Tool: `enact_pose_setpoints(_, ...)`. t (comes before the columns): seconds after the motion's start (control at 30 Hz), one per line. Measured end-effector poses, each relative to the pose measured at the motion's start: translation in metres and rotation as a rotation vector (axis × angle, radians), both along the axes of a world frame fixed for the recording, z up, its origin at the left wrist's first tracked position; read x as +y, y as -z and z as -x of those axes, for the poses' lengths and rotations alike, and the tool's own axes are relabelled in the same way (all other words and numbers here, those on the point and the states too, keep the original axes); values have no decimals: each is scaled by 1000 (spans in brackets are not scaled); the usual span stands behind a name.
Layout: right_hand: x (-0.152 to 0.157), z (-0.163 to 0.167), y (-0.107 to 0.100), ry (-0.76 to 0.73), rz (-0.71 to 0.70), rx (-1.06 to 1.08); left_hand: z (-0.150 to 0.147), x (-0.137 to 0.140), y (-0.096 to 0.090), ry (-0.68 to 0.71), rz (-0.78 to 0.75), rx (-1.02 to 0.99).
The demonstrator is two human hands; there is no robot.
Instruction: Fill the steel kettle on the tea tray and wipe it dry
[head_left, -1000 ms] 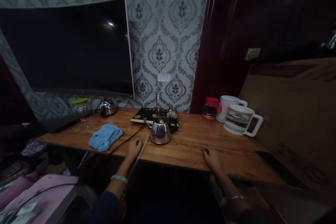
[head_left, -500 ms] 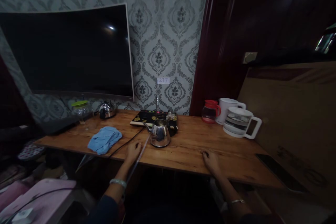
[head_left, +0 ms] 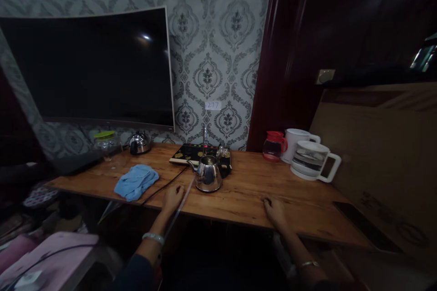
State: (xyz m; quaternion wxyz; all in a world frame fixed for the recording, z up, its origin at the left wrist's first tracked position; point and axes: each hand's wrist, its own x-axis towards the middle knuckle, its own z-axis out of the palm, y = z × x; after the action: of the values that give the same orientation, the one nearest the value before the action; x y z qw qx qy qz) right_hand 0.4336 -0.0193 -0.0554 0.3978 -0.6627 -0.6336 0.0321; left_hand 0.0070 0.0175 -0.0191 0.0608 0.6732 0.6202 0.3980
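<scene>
A shiny metal teapot [head_left: 208, 175] stands upright on the wooden table in front of me, its spout to the left. My left hand [head_left: 173, 198] rests on the table's front edge, left of the teapot and apart from it, its fingers curled in with nothing visible in them. Farther right, my right hand [head_left: 274, 211] lies at the same edge, also loosely closed, touching only the table. Behind the teapot is a black electric tea stove [head_left: 191, 152] with gold flowers and a thin upright spout. A crumpled blue cloth [head_left: 136, 182] lies left of my left hand.
At the back right stand a red-lidded glass jug [head_left: 273, 146], a white kettle [head_left: 294, 138] and a white-handled glass pot [head_left: 309, 160]. A green-lidded glass jar [head_left: 105, 145] and a second metal kettle [head_left: 139, 142] are back left. A phone [head_left: 365, 225] lies at right.
</scene>
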Motion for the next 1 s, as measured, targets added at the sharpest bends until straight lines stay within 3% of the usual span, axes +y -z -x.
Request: enact_pose_setpoints(1.0,0,-4,5,15,34,-48,-4,-3,-2,18,-5,-53)
